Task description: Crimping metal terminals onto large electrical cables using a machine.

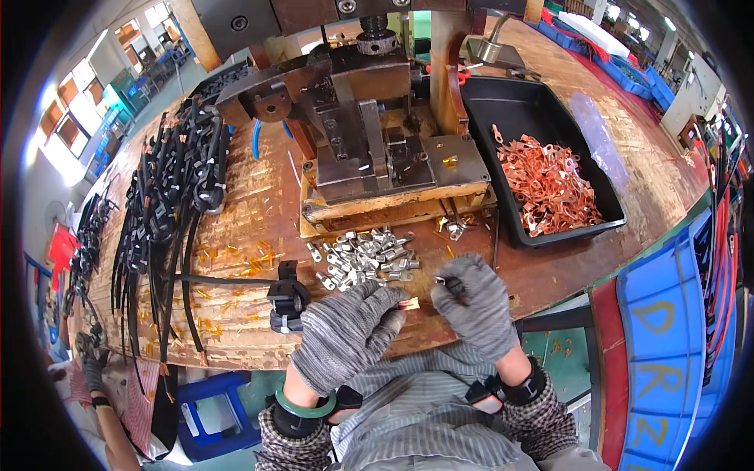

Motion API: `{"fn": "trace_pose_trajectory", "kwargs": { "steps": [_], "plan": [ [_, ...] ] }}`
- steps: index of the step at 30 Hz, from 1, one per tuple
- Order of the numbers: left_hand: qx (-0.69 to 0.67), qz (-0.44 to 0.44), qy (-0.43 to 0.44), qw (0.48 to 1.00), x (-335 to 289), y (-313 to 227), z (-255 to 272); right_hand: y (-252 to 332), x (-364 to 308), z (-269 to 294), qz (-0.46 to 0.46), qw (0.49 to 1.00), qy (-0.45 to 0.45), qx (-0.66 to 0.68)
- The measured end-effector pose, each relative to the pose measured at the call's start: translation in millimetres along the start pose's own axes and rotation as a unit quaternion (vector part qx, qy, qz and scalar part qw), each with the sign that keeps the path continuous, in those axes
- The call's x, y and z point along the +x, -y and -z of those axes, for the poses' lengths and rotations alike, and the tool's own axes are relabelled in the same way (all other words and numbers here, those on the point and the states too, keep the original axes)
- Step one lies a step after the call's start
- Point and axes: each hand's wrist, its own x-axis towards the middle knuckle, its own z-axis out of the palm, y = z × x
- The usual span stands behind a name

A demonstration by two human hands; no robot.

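Both my hands wear grey knitted gloves and are raised over the table's near edge. My left hand is closed round a black cable, whose bare copper end sticks out past the fingertips; its black coiled, tied part lies beside that hand. Level with it on the right, my right hand has its fingers curled together. A small silvery bit shows at its fingertips, too little to name. Just beyond the hands lies a pile of silver cable lugs.
A metal press stands behind the lugs. At its right, a black tray holds copper lugs; bundled black cables lie left. Amber scraps dot the wooden table. Blue bins stand right; another person's gloved hand is far left.
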Motion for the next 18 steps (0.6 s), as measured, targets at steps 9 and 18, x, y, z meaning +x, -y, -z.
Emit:
{"fn": "trace_pose_trajectory", "kwargs": {
  "steps": [9, 18],
  "plan": [
    [0.018, -0.027, -0.003, 0.999, 5, 6, -6, 13, -27, -7, -0.236, 0.797, -0.024, 0.555],
    [0.03, -0.028, -0.004, 0.999, 2, 2, -4, 15, -28, -11, -0.235, 0.78, 0.013, 0.58]
  ]
}}
